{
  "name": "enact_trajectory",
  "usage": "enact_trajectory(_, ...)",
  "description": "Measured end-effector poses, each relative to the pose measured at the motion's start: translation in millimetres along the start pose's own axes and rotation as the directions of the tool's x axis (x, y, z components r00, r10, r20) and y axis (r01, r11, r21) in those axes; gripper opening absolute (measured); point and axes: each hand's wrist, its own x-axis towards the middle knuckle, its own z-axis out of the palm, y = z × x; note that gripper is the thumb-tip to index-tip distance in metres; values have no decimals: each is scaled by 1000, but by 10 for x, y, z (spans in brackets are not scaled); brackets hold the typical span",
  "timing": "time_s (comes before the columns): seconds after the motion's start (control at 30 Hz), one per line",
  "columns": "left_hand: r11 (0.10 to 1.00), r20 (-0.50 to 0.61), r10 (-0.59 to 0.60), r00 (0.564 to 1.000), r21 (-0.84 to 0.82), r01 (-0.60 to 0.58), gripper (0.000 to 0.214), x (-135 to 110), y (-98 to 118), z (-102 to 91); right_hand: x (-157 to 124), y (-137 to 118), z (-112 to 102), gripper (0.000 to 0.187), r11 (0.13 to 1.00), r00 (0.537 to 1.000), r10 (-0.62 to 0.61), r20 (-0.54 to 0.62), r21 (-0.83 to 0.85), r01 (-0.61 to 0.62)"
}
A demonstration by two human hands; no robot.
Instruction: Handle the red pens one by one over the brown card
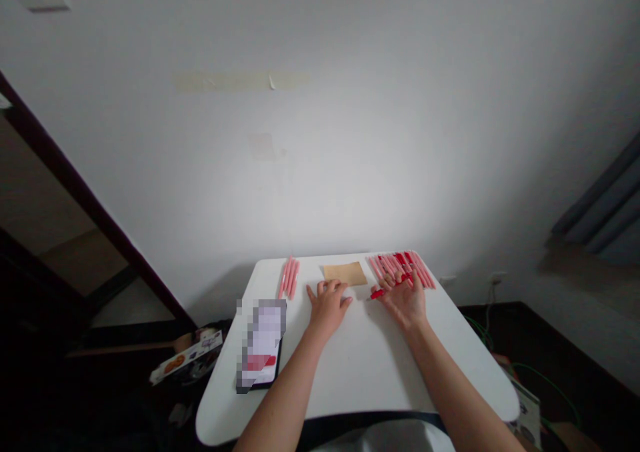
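My right hand (406, 303) is turned palm up over the table, its fingers curled around a red pen (377, 294). The pen lies slantwise across the fingers, one end pointing left. Just beyond this hand is a row of pink and red pens (424, 270), partly hidden by the fingers. My left hand (327, 305) rests palm down with its fingers spread and nothing in it. Its fingertips are at the near edge of a tan piece of paper (346, 274). A small group of pink pens (289, 279) lies farther left.
A phone with a blurred screen (263, 345) lies on the left of the white table (370, 379). The wall (325, 192) stands behind the table's far edge. Green cables (480, 332) and boxes are on the floor at right, more clutter at left.
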Motion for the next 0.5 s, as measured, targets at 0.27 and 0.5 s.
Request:
enact_trajectory(0.27,1000,12,-7,1000,1,7,32,4,4,-15,26,42,-65,43,998,1000,-2,-9,56,2)
enact_trajectory(0.5,1000,20,-18,1000,25,18,30,13,17,-39,17,20,-40,43,954,993,113,-33,284,-99)
